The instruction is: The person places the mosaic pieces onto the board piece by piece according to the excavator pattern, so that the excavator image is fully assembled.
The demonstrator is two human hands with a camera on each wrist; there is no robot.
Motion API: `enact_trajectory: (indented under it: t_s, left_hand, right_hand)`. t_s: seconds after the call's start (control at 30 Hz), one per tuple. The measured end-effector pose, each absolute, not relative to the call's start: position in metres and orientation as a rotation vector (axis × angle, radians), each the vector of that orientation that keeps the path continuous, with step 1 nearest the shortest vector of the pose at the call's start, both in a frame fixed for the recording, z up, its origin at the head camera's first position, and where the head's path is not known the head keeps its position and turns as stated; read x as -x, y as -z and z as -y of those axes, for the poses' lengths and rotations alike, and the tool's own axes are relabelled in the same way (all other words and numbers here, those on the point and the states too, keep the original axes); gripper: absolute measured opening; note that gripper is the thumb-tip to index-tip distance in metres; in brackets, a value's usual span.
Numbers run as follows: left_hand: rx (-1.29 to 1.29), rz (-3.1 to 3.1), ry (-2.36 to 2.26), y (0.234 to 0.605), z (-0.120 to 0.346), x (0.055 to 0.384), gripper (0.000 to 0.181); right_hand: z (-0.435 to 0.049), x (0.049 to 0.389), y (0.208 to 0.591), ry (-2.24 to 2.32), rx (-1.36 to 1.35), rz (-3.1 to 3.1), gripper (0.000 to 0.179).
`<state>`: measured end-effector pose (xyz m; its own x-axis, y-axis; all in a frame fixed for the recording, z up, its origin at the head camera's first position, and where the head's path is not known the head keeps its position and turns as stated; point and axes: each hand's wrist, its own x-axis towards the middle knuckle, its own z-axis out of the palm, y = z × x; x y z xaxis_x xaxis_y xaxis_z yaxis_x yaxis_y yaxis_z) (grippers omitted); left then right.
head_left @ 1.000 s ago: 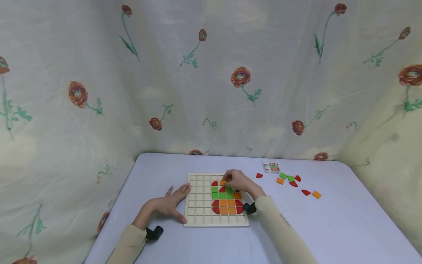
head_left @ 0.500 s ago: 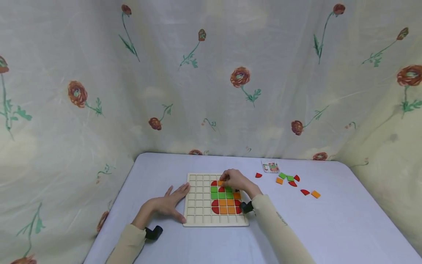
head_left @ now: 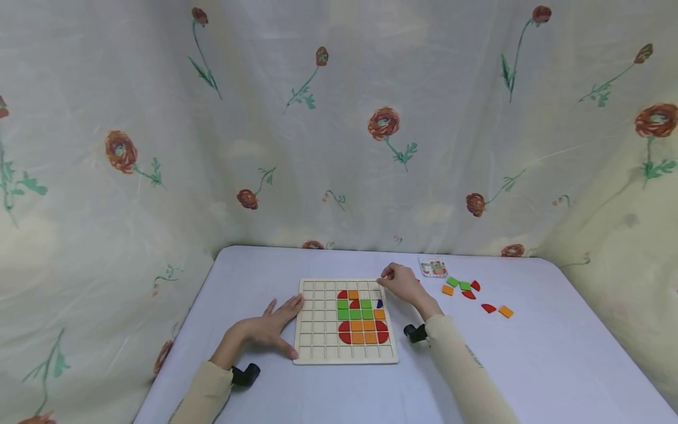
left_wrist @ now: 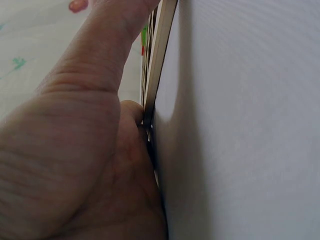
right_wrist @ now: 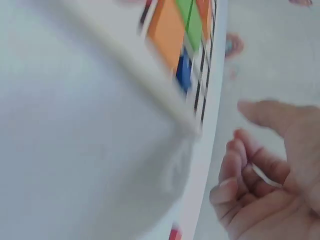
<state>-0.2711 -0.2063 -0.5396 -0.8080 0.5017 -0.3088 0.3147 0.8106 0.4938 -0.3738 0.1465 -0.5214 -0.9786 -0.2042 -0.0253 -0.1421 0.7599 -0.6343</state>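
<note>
A pale gridded board lies on the table, with red, orange and green flat pieces set in its right half. My left hand rests along the board's left edge, fingers and thumb spread; in the left wrist view the thumb reaches along the board's side. Over the board's far right corner is my right hand, with nothing held. The right wrist view shows its thumb apart from its loosely bent fingers. An orange square sits in the top row beside a red quarter-circle piece. Near the right edge is a small dark blue piece.
Right of the board lie loose pieces: green squares, orange squares and red quarter-circles. A small pattern card lies behind them. One red piece is partly hidden by the right hand. A flowered cloth hangs behind the table.
My right hand let go of the orange square in the board's top row and moved right and away, uncovering the blue piece. The left hand stayed at the board's edge.
</note>
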Motion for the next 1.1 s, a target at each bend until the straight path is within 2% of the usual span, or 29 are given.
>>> enact_trajectory:
  t_s: [0.23, 0.37, 0.57, 0.87, 1.1]
  left_hand:
    - [-0.593, -2.579, -0.582, 0.541, 0.209, 0.273, 0.128]
    - [-0.600, -2.570, -0.598, 0.541, 0.209, 0.272, 0.128]
    - [-0.620, -2.553, -0.617, 0.541, 0.208, 0.272, 0.128]
    - [-0.603, -2.565, -0.616, 0.538, 0.207, 0.272, 0.127]
    - [-0.625, -2.562, -0.611, 0.539, 0.207, 0.271, 0.126]
  right_hand:
    - [-0.191, 0.383, 0.521, 0.951, -0.123, -2.891, 0.036]
    - [-0.204, 0.385, 0.527, 0.929, -0.217, -2.866, 0.037]
    - [-0.212, 0.382, 0.535, 0.967, -0.191, -2.864, 0.030]
    - [-0.213, 0.381, 0.530, 0.971, 0.051, -2.906, 0.020]
    - [-0.205, 0.380, 0.534, 1.001, 0.129, -2.860, 0.022]
